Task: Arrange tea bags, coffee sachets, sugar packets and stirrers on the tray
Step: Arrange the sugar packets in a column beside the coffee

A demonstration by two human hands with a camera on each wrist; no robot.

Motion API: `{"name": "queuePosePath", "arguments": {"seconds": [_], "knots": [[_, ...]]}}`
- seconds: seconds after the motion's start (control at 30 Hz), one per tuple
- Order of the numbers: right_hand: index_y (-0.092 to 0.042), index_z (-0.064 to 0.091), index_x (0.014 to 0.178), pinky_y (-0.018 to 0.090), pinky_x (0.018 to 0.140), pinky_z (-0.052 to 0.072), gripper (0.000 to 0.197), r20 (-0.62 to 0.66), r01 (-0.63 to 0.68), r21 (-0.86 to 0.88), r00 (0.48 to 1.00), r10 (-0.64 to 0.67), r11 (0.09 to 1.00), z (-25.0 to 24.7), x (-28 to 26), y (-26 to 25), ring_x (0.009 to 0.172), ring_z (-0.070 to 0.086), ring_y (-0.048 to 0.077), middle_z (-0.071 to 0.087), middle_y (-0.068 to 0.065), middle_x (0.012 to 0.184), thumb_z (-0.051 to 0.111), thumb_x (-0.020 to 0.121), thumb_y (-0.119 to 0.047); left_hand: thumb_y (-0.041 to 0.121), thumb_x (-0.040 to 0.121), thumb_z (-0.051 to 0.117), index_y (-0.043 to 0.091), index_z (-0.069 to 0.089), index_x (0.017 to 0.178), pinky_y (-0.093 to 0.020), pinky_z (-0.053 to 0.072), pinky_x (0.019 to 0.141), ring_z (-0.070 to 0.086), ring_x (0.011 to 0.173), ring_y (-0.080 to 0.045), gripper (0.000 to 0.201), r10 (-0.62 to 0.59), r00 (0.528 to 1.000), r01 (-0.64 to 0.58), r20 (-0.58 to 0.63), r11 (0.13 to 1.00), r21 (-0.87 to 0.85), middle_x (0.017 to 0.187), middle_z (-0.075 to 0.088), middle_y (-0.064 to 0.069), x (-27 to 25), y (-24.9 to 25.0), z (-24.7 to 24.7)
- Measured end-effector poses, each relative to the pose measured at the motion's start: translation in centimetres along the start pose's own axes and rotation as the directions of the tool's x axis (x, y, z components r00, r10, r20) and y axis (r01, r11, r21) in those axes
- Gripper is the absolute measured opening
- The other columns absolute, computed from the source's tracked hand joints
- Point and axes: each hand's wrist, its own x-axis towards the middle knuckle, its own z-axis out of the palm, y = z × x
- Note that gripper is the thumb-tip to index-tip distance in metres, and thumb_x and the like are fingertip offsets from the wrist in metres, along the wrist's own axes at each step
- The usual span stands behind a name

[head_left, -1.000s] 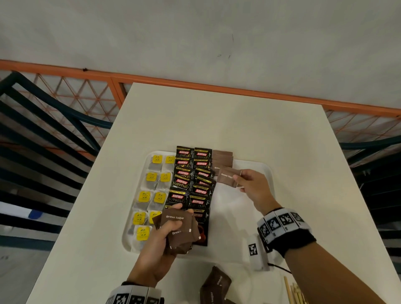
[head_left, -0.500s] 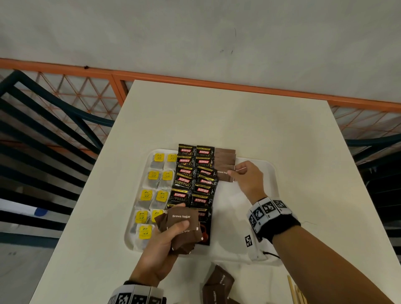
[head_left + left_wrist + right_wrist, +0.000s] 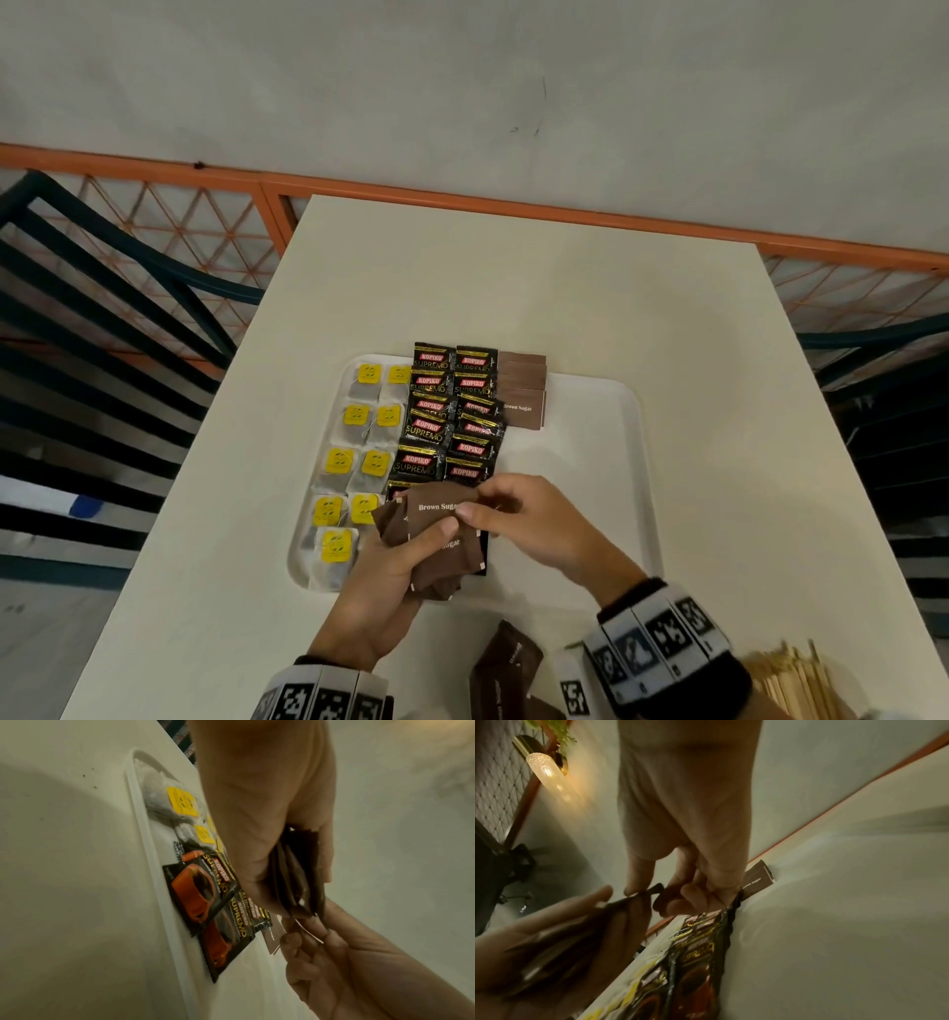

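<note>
A white tray (image 3: 606,442) holds two columns of tea bags (image 3: 359,452) with yellow tags on its left and two columns of black Kopiko coffee sachets (image 3: 452,411) in its middle. Several brown sugar packets (image 3: 521,406) lie overlapped at the tray's far side. My left hand (image 3: 400,560) grips a fanned stack of brown sugar packets (image 3: 436,545) above the tray's near edge. My right hand (image 3: 518,514) pinches the top packet (image 3: 436,506) of that stack by its right edge. In the right wrist view its thumb and fingers (image 3: 639,882) close on the packet's dark edge (image 3: 654,889).
More brown packets (image 3: 506,668) lie on the table in front of the tray. A bundle of wooden stirrers (image 3: 791,678) shows at the bottom right. The tray's right half is bare white. Orange railing and dark chairs flank the table.
My right hand left a sugar packet on the far row and drew back toward me. It now pinches the top packet of the stack in my left hand.
</note>
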Motion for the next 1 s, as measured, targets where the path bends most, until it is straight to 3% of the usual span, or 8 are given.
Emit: {"name": "queuePosePath", "arguments": {"seconds": [0.03, 0.13, 0.27, 0.37, 0.6, 0.73, 0.83, 1.0], "knots": [[-0.019, 0.065, 0.091, 0.012, 0.061, 0.043, 0.015, -0.008, 0.008, 0.047, 1.000, -0.008, 0.999, 0.3, -0.3, 0.2, 0.070, 0.056, 0.002, 0.064, -0.006, 0.082, 0.066, 0.083, -0.031, 0.028, 0.044, 0.090, 0.017, 0.075, 0.085, -0.030, 0.055, 0.049, 0.071, 0.069, -0.020, 0.045, -0.003, 1.000, 0.003, 0.022, 1.000, 0.002, 0.081, 0.074, -0.011, -0.2, 0.1, 0.1], [-0.021, 0.061, 0.087, 0.013, 0.054, 0.044, 0.009, -0.089, 0.036, 0.156, 0.996, -0.022, 0.987, 0.7, -0.4, 0.6, 0.068, 0.057, 0.006, 0.064, -0.004, 0.082, 0.068, 0.082, -0.018, -0.001, 0.076, 0.062, 0.011, 0.072, 0.090, -0.029, 0.055, 0.049, 0.071, 0.070, -0.023, 0.021, -0.009, 0.999, 0.011, 0.039, 0.998, -0.054, 0.082, 0.073, -0.015, -0.3, -0.2, 0.0], [-0.010, 0.064, 0.094, 0.018, 0.057, 0.051, 0.013, -0.139, 0.041, 0.281, 0.990, -0.002, 0.959, -0.2, -0.1, 1.2, 0.063, 0.063, 0.006, 0.068, 0.003, 0.082, 0.067, 0.081, -0.007, -0.012, 0.083, 0.042, 0.009, 0.068, 0.097, -0.029, 0.053, 0.047, 0.067, 0.067, -0.024, 0.036, -0.036, 0.999, 0.038, 0.030, 0.997, -0.066, 0.081, 0.071, -0.014, -0.4, -0.7, -0.2], [-0.004, 0.063, 0.092, 0.018, 0.058, 0.052, 0.013, -0.257, 0.044, 0.355, 0.965, 0.052, 0.934, -1.9, 0.5, 1.9, 0.065, 0.063, 0.011, 0.067, 0.007, 0.081, 0.067, 0.080, -0.002, -0.011, 0.083, 0.045, 0.012, 0.061, 0.106, -0.029, 0.055, 0.051, 0.068, 0.070, -0.021, 0.036, -0.032, 0.999, 0.031, -0.007, 0.996, -0.086, 0.083, 0.071, -0.010, -0.3, -0.7, -0.6], [-0.019, 0.057, 0.075, 0.022, 0.059, 0.044, 0.019, -0.504, 0.004, 0.306, 0.849, 0.158, 0.952, -5.8, 3.8, 3.8, 0.065, 0.056, 0.012, 0.062, 0.000, 0.073, 0.068, 0.080, -0.004, -0.009, 0.078, 0.054, 0.008, 0.062, 0.100, -0.032, 0.058, 0.060, 0.071, 0.070, -0.021, 0.030, -0.013, 0.999, 0.009, -0.043, 0.995, -0.095, 0.081, 0.073, -0.011, -0.2, -0.6, -0.5], [-0.021, 0.056, 0.070, 0.025, 0.063, 0.042, 0.021, -0.524, -0.026, 0.220, 0.840, 0.141, 0.975, -6.5, 5.9, 4.5, 0.064, 0.055, 0.013, 0.062, 0.003, 0.074, 0.070, 0.078, -0.008, 0.001, 0.053, 0.077, 0.008, 0.069, 0.088, -0.029, 0.058, 0.056, 0.071, 0.069, -0.023, 0.037, -0.003, 0.999, 0.001, -0.034, 0.998, -0.059, 0.081, 0.073, -0.014, -0.2, -0.4, -0.5], [-0.021, 0.057, 0.070, 0.029, 0.067, 0.044, 0.020, -0.543, -0.041, 0.179, 0.829, 0.133, 0.983, -6.3, 6.9, 4.6, 0.067, 0.055, 0.014, 0.062, -0.001, 0.069, 0.072, 0.077, -0.011, 0.024, 0.028, 0.094, 0.009, 0.067, 0.095, -0.030, 0.057, 0.054, 0.072, 0.073, -0.025, 0.074, -0.016, 0.999, 0.014, -0.045, 0.998, -0.056, 0.086, 0.073, -0.015, -0.1, -0.5, -0.8], [-0.022, 0.052, 0.068, 0.033, 0.075, 0.049, 0.025, -0.594, -0.034, 0.105, 0.800, 0.090, 0.994, -5.6, 7.6, 4.3, 0.069, 0.057, 0.014, 0.058, -0.009, 0.066, 0.073, 0.076, -0.010, 0.008, 0.045, 0.088, 0.010, 0.062, 0.108, -0.030, 0.056, 0.055, 0.072, 0.074, -0.022, 0.068, -0.031, 0.998, 0.030, -0.057, 0.999, -0.032, 0.086, 0.074, -0.011, -0.1, -0.6, -1.1]]}}
